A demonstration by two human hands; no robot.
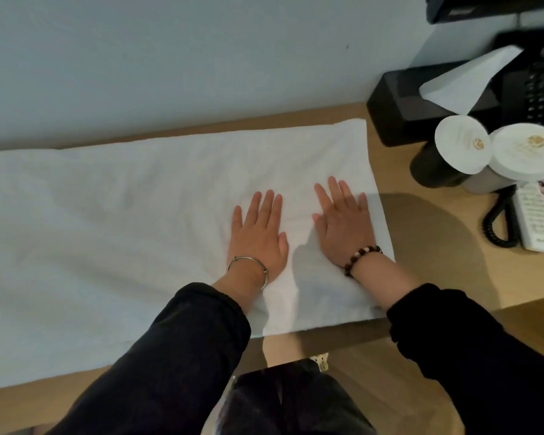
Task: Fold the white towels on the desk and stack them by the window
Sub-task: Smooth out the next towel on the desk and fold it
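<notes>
Dark sleeves (182, 356) up close, then left hand (258, 237) and right hand (343, 227) pressed flat, fingers spread, on a soft white towel (107, 215) laid lengthwise along the wooden desk (437, 246). Further right: black tissue box (399, 111) with a sheet poking out, plus two paper-lidded cups (462, 146).

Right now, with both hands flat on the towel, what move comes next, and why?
Probably pinch the right end of the towel and fold it leftward: the left hand and right hand lie flat near that end, and it lies spread along the desk.
</notes>
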